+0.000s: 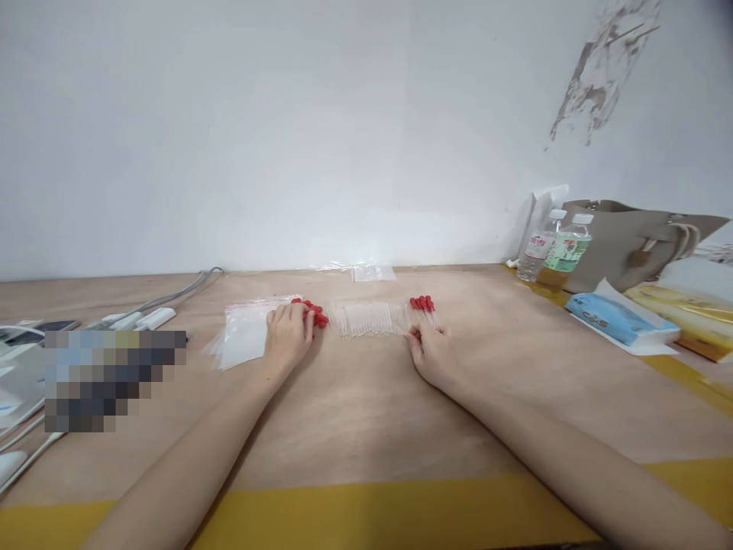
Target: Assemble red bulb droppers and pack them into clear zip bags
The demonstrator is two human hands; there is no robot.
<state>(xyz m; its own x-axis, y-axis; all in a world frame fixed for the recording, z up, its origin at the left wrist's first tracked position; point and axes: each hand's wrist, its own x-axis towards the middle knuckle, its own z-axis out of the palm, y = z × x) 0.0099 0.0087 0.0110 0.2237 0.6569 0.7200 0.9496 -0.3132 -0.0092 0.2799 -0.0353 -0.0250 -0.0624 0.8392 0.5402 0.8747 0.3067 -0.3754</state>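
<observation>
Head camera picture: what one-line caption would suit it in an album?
Left hand and right hand rest on red-capped droppers beside clear bags on a wooden table.

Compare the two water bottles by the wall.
The left bottle bears a white label with red print; the right bottle bears a green one. The left bottle stands farther back, partly hidden by the right bottle, which looks taller in this view. Both are clear plastic, upright, white-capped, beside the beige bag.
</observation>
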